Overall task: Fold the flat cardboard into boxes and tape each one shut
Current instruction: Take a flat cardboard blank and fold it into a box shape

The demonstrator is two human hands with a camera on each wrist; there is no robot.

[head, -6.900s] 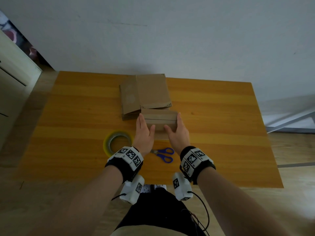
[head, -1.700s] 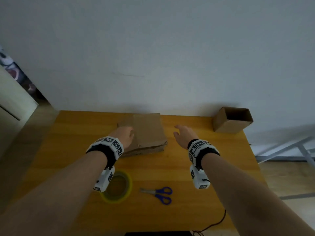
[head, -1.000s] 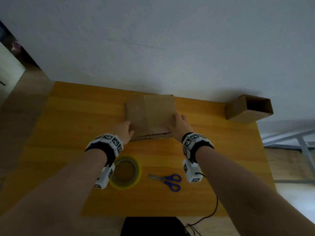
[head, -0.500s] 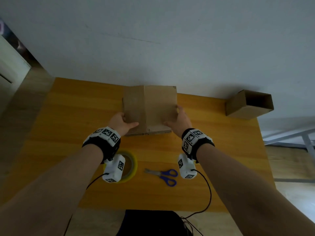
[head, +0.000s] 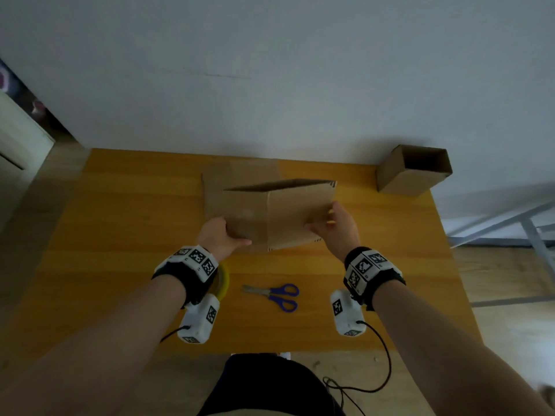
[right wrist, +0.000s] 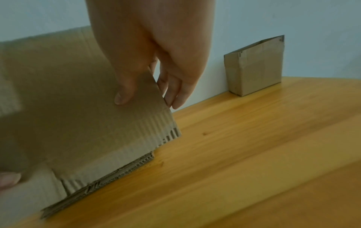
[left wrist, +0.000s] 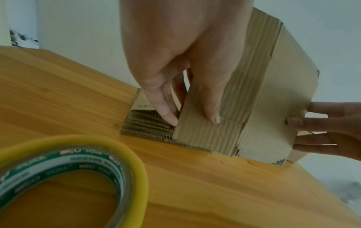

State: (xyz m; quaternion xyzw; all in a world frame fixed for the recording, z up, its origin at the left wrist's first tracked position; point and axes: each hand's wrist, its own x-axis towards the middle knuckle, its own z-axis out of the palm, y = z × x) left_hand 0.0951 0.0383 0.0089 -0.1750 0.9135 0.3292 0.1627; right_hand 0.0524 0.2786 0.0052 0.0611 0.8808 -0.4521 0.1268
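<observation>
Cardboard of the corrugated kind, a flattened box blank (head: 279,216), is held just above the stack of remaining blanks (left wrist: 148,125) at the far middle of the wooden table (head: 126,223), and it is starting to open into a sleeve, a dark gap showing along its top edge. The left hand (head: 220,238) pinches its left edge, thumb on the near face and fingers (left wrist: 166,111) behind; the right hand (head: 336,229) pinches the right edge the same way, thumb flat on the front panel.

The blank looks light and stiff, rigid across its panels and willing to bend only at the scored creases, so it should square up under gentle inward pressure on opposite edges. Its matte surface looks easy to hold without slipping, but a hard squeeze mid-panel could dent the fluting. Holding close to the vertical creases, away from the loose flaps at top and bottom, seems the soundest place.

A roll of yellow-rimmed packing tape (left wrist: 64,174) lies near the left wrist, and blue-handled scissors (head: 274,294) lie between the two forearms, both within easy reach. An assembled box (head: 413,171), its mouth open, stands at the far right corner against the wall, well apart. The stack directly beneath is the only thing likely to snag the lower flaps.
</observation>
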